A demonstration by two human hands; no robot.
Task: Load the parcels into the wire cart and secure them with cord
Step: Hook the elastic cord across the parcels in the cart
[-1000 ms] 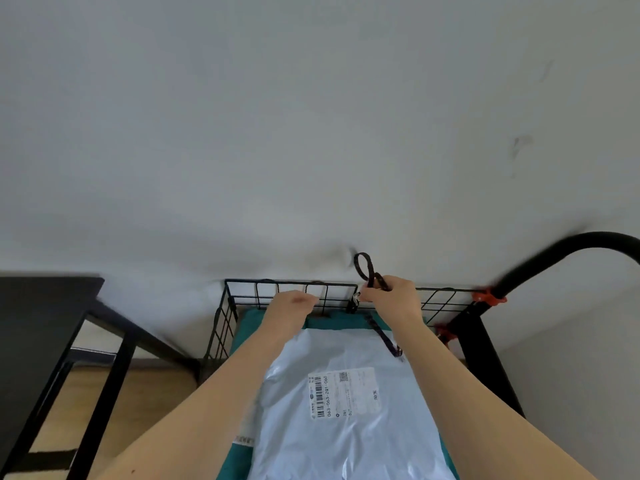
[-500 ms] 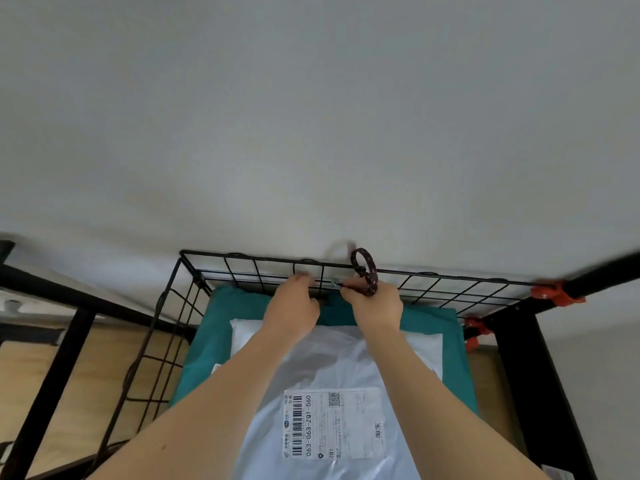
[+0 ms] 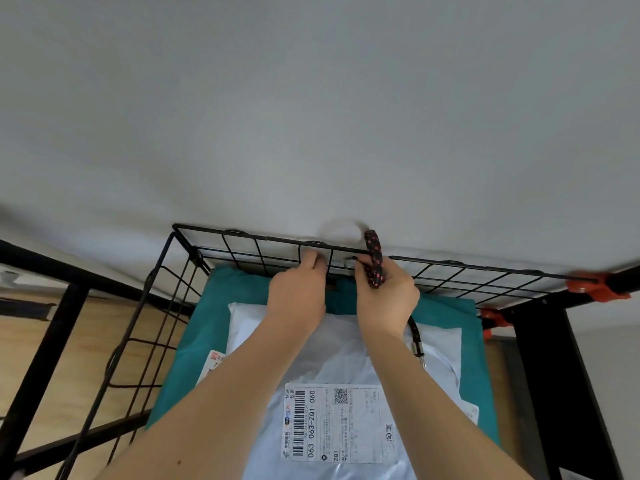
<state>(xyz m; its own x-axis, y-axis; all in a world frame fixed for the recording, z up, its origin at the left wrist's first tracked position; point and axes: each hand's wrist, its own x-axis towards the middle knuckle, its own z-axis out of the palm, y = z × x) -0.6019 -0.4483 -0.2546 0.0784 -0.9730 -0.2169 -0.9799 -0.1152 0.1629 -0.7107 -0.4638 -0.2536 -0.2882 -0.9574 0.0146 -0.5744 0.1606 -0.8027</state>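
A black wire cart (image 3: 460,271) stands against the wall. Inside it a pale grey parcel (image 3: 329,348) with a barcode label lies on top of a teal parcel (image 3: 207,327). My right hand (image 3: 386,296) grips a black cord with pink flecks (image 3: 374,258), whose loop stands up over the cart's far rim; a metal hook shows at the wire by my fingertips. The cord's other end with a metal hook (image 3: 417,344) trails below my right wrist onto the grey parcel. My left hand (image 3: 298,292) has its fingers curled on the far wire panel beside the cord.
Orange clamps (image 3: 595,287) fix the cart's right corner to a black frame post (image 3: 554,375). A black table frame (image 3: 45,341) stands at the left over a wooden floor. The white wall is directly behind the cart.
The view has moved closer and lower over the cart. Both hands have stayed at the far rim, and the cord loop now sits upright over the top wire.
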